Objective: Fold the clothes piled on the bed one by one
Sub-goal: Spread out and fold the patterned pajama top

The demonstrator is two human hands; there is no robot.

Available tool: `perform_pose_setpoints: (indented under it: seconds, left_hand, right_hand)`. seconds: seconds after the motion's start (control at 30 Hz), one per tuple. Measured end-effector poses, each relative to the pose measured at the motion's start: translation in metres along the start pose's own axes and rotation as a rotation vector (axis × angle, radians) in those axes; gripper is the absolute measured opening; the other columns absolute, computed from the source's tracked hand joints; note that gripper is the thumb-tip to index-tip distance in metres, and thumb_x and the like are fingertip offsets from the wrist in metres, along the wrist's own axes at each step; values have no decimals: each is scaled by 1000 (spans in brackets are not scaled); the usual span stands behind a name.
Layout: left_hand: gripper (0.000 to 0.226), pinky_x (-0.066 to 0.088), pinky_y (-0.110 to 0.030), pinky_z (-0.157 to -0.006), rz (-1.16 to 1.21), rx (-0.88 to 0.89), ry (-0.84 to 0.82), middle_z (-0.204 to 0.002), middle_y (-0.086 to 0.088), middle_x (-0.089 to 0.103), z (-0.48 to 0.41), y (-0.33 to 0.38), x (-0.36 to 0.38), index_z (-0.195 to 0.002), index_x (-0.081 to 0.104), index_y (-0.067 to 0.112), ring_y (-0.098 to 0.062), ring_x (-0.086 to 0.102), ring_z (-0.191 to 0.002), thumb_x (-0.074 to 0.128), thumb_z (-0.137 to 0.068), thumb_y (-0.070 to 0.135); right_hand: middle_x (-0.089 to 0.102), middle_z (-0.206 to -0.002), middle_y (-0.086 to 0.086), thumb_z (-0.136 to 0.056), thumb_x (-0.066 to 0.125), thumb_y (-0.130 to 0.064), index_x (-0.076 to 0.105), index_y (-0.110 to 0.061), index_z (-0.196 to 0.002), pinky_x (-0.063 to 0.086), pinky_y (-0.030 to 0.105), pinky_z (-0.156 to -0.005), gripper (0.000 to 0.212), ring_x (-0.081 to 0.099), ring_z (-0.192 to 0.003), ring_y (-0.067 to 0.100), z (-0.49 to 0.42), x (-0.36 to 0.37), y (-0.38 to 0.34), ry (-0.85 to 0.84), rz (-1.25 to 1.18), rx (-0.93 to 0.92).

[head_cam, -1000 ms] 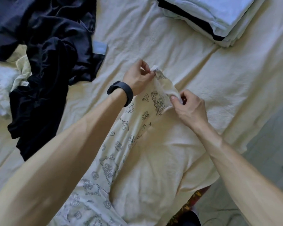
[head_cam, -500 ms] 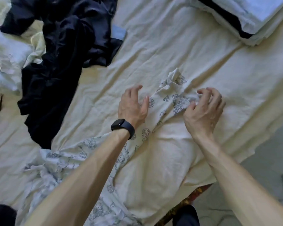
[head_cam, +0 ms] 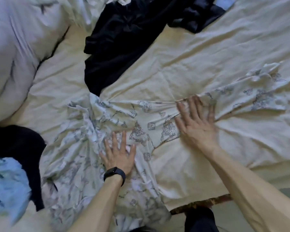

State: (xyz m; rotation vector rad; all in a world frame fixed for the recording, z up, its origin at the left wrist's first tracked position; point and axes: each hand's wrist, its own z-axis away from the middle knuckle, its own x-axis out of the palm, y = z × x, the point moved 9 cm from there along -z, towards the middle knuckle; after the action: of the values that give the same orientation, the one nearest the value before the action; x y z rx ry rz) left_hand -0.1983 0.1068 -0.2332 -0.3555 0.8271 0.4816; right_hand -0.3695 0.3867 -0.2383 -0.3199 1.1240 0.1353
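Observation:
A pale printed garment (head_cam: pixel 151 118) with grey drawings lies stretched across the cream bed sheet (head_cam: pixel 182 67), from the lower left to the right edge. My left hand (head_cam: pixel 119 153), with a black watch on the wrist, presses flat on its crumpled lower part, fingers straight. Farther right, my right hand (head_cam: pixel 196 121) lies flat on the cloth with fingers spread. A pile of dark clothes (head_cam: pixel 124 37) lies at the top centre.
A white pillow or duvet (head_cam: pixel 12 52) fills the upper left. A black garment (head_cam: pixel 18 148) and a light blue one (head_cam: pixel 7 185) lie at the lower left. The bed's edge (head_cam: pixel 199 200) runs along the lower right, with floor beyond.
Both hands have let go of the garment's end and moved left along it, now pressing flat on the cloth. The view has swung left, so the folded stack has left the frame.

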Motion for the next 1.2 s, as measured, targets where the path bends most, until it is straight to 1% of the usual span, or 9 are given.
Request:
perform_pose_setpoints:
  seconds: [0.17, 0.33, 0.43, 0.57, 0.73, 0.9, 1.0, 1.07, 1.2]
  left_hand:
    - [69, -21, -59, -113, 26, 83, 53, -161, 5, -34, -7, 2, -14, -147, -27, 51, -24, -26, -150, 8, -92, 75]
    - [65, -21, -51, -117, 32, 358, 107, -160, 4, -34, -9, 62, -33, -151, -23, 49, -19, -29, -149, 15, -100, 61]
    - [63, -17, -52, -118, 5, 406, 111, -162, 0, -28, -24, 88, -48, -154, -16, 46, -22, -23, -151, 14, -100, 61]
    - [62, -8, -50, -121, 27, 493, 234, -167, -5, 9, -44, 141, -85, -157, 15, 37, -24, 3, -154, 34, -100, 55]
    - [24, 30, -39, -92, 78, 598, 407, -102, -1, 63, -61, 204, -125, -99, 63, 24, -26, 55, -100, 56, -96, 47]
    - [4, 29, -34, -80, 154, 460, 478, -93, 3, 60, -75, 176, -135, -96, 58, 26, -18, 47, -84, 60, -92, 28]
    - [40, 37, -47, -101, 55, 432, 400, -130, -9, 54, -64, 170, -117, -130, 49, 23, -31, 51, -117, 56, -91, 31]
    - [64, 20, -53, -117, 79, 442, 407, -155, -8, 33, -42, 173, -107, -149, 30, 27, -32, 32, -142, 54, -90, 36]
    - [75, -6, -55, -121, 116, 438, 357, -168, -1, -2, 5, 170, -63, -158, 6, 37, -25, -2, -155, 39, -92, 52]
  right_hand:
    - [-11, -171, 11, -98, 24, -61, 7, -33, -164, -5, 68, -120, 73, -10, -157, 31, 12, -31, 24, 136, -29, 281]
    - [-19, -169, -1, -104, 15, -60, 1, -37, -162, -16, 56, -122, 65, -24, -154, 18, 28, -7, -59, -22, 92, -119]
    - [-13, -171, -3, -103, 17, -61, 1, -35, -163, -9, 61, -121, 68, -17, -156, 18, 34, -5, 20, -63, 58, 180]
    - [9, -170, 10, -94, 35, -62, 24, -22, -161, 10, 59, -121, 78, 6, -157, 29, 47, -53, 129, 208, -158, 545]
    - [46, -147, 24, -90, 60, -53, 44, -2, -144, 28, 41, -113, 76, 41, -136, 41, 44, -83, 217, 400, -543, 929]
    - [63, -125, 23, -96, 56, -24, 60, -3, -119, 39, 41, -98, 31, 54, -119, 41, 39, -79, 243, 355, -701, 955]
    - [55, -132, 26, -95, 53, -17, 55, 2, -124, 32, 41, -100, 35, 48, -124, 43, 47, -90, 232, 456, -658, 939]
    - [46, -145, 22, -92, 56, -22, 51, -1, -135, 31, 41, -101, 48, 43, -131, 42, 55, -105, 210, 560, -534, 918]
    - [29, -165, 13, -89, 58, -39, 42, -18, -154, 25, 48, -114, 70, 28, -149, 31, 48, -104, 96, 495, -296, 456]
